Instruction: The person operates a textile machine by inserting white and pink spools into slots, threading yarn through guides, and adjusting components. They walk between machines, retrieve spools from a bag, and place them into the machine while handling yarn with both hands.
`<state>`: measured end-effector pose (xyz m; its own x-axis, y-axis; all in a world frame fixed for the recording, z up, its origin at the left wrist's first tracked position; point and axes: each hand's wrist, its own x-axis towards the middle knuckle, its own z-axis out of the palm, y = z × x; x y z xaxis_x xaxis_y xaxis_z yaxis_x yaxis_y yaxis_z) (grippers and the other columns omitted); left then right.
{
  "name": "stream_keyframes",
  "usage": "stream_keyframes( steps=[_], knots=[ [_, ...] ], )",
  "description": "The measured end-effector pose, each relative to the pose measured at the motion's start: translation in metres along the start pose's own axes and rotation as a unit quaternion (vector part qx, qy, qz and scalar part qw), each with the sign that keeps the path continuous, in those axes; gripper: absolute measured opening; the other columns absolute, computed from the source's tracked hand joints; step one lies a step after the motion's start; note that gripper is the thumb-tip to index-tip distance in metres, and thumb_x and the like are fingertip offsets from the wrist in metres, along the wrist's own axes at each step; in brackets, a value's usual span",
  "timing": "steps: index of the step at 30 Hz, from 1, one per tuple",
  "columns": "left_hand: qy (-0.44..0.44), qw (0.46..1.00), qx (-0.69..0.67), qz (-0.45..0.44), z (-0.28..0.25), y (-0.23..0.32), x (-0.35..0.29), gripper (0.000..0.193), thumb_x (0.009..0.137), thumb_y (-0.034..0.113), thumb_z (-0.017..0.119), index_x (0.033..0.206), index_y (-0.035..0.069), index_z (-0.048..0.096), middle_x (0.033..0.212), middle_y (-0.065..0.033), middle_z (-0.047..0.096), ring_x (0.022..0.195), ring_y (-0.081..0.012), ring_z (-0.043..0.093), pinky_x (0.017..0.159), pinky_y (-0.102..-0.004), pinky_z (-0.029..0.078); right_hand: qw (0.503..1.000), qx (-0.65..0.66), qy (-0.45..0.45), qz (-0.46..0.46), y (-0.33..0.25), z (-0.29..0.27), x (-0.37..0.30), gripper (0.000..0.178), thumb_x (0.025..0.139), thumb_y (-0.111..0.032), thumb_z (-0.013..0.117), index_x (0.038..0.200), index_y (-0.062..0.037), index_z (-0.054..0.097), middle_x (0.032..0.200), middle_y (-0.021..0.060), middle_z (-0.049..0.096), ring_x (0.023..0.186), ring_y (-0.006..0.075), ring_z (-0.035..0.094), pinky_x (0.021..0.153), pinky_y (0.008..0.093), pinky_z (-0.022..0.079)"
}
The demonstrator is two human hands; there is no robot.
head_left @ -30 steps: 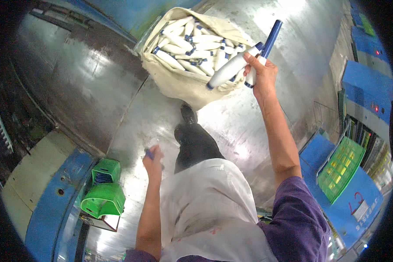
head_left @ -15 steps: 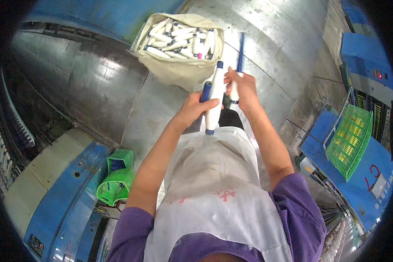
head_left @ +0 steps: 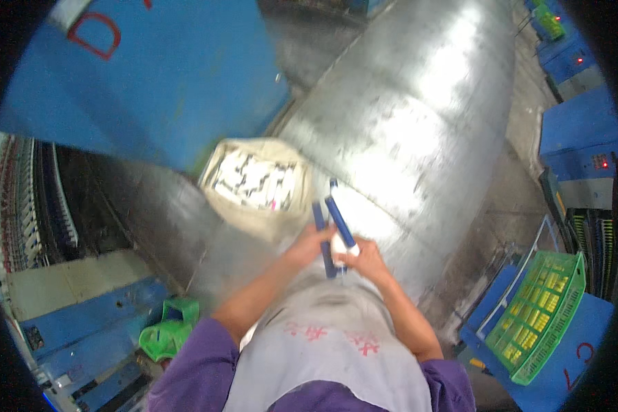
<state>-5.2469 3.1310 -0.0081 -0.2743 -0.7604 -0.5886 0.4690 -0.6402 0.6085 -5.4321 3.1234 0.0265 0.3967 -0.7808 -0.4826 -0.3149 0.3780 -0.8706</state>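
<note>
In front of my apron, my two hands meet. My left hand [head_left: 310,247] is closed around a dark blue bare bobbin tube [head_left: 325,242], which stands nearly upright. My right hand [head_left: 365,261] is closed on a partly wound bobbin [head_left: 341,221], its blue upper end tilted to the left and its white yarn low down by the fingers. Behind these, the blue tip of another bobbin [head_left: 334,184] shows, with white just below it. Most of that one is hidden, and I cannot tell which hand bears it.
Ahead to the left stands a cream cloth sack [head_left: 254,216] full of white-wound bobbins. A blue machine panel [head_left: 178,89] rises behind it. A green crate [head_left: 546,343] with yellow pieces sits at right, green baskets [head_left: 161,340] at lower left. Shiny metal flooring [head_left: 405,151] stretches ahead.
The view has swung, so the sack and my hands appear lower. My hands have come closer together, and the partly wound bobbin now leans across in front of the full white one.
</note>
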Motion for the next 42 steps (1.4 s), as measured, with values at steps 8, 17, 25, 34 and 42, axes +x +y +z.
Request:
stream_keyframes(
  steps=[8,17,25,34,42],
  knots=[
    [0.141,0.989,0.029,0.017,0.079,0.074,0.107,0.032,0.088,0.021,0.065,0.110,-0.001,0.057,0.100,-0.0052,0.062,0.087,-0.0166,0.059,0.077,-0.0321,0.048,0.968,0.189,-0.128,0.105,-0.038,-0.135,0.068,0.022,0.075,-0.013,0.073,0.088,0.0023,0.066,0.073,0.0083,0.066,0.052,0.0106,0.053,0.047,0.0250,0.041],
    [0.192,0.958,-0.079,0.196,0.117,0.235,0.321,0.016,0.088,0.021,0.063,0.096,0.008,0.057,0.079,-0.0039,0.058,0.065,-0.0155,0.056,0.058,-0.0307,0.045,0.957,0.268,0.093,0.056,-0.108,-0.293,0.257,0.005,0.074,0.001,0.057,0.074,-0.0001,0.062,0.061,0.0090,0.058,0.050,0.0163,0.055,0.045,0.0288,0.043],
    [0.127,0.963,-0.013,0.238,0.152,0.444,0.491,0.029,0.085,0.023,0.068,0.098,0.000,0.057,0.079,-0.0079,0.061,0.063,-0.0130,0.056,0.054,-0.0258,0.042,0.841,0.417,0.295,-0.181,-0.248,-0.516,0.366,0.011,0.081,-0.001,0.062,0.089,-0.0032,0.056,0.063,0.0004,0.050,0.050,0.0090,0.046,0.047,0.0245,0.039],
    [0.180,0.953,-0.024,0.243,0.120,0.595,0.635,0.025,0.088,0.017,0.064,0.101,-0.003,0.057,0.088,-0.0131,0.065,0.068,-0.0166,0.060,0.055,-0.0280,0.044,0.623,-0.458,0.634,-0.010,-0.189,-0.771,0.506,0.019,0.080,-0.011,0.061,0.095,0.0001,0.066,0.075,0.0134,0.068,0.063,0.0244,0.062,0.059,0.0397,0.046],
    [0.159,0.949,0.029,0.269,0.077,0.707,0.655,0.043,0.081,0.009,0.067,0.122,0.003,0.055,0.107,-0.0080,0.064,0.093,-0.0169,0.058,0.070,-0.0291,0.047,0.993,-0.082,-0.016,-0.088,-0.410,-0.557,0.810,0.029,0.079,-0.019,0.071,0.098,0.0020,0.064,0.070,0.0056,0.064,0.053,0.0105,0.054,0.052,0.0265,0.044]
  ],
)
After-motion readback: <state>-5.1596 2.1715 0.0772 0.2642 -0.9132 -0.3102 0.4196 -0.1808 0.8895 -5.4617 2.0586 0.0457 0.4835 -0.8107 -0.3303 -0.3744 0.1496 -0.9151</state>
